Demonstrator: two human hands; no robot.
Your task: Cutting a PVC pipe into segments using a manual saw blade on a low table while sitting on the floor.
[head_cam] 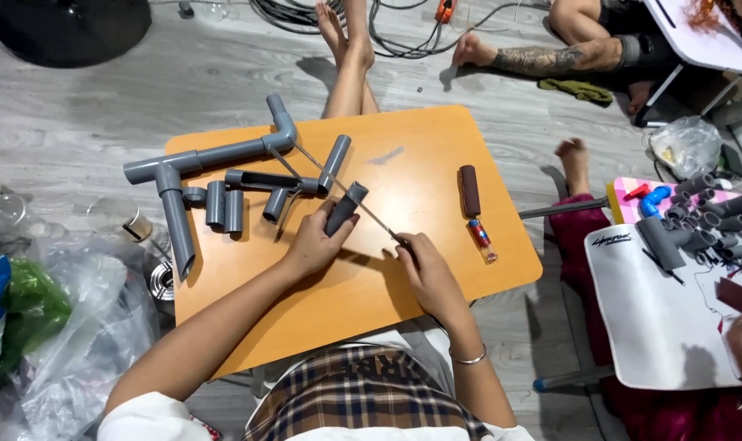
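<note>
My left hand [312,243] grips a short grey pipe piece [346,206] near the middle of a small orange table [420,163]. In my right hand [426,269] is the handle of a thin hacksaw [338,189], whose blade runs up-left across the pipe piece. An assembly of grey pipes and elbows [216,155] lies at the table's left. Several short grey pipe sections [224,206] rest beside it.
A dark brown cylinder [469,189] and a small red and blue tube [483,238] lie at the table's right. Another person's table [673,327] with grey pipe fittings [706,216] stands at the right. Plastic bags [69,327] sit left; cables [387,33] and people's bare feet are beyond.
</note>
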